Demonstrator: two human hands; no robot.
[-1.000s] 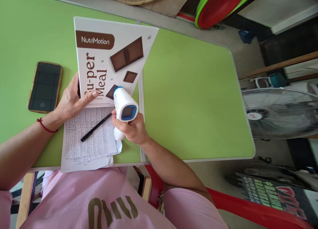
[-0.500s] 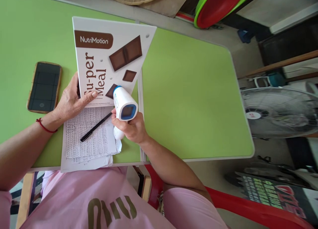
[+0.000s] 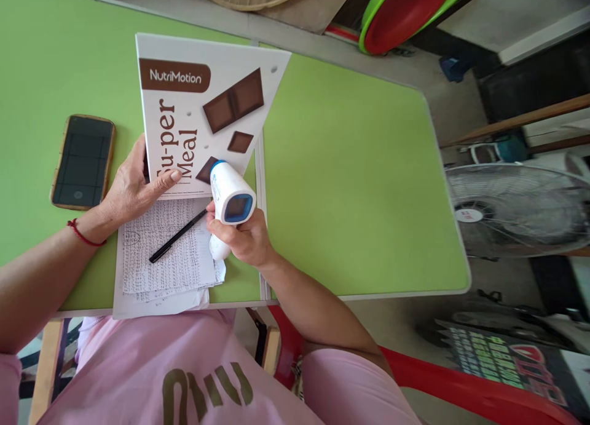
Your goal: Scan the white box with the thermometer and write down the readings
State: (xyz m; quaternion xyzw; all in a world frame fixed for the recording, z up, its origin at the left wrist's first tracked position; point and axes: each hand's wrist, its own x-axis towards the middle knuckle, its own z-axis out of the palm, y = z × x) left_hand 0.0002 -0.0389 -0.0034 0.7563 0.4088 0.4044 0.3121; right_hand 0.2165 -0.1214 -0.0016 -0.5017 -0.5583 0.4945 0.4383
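A dark smartphone in a tan case lies at nine o'clock on the green tabletop. A black pen rests on handwritten paper sheets (near six o'clock). A grey electric fan stands at three o'clock.

Green table, grey floor, fan alongside.
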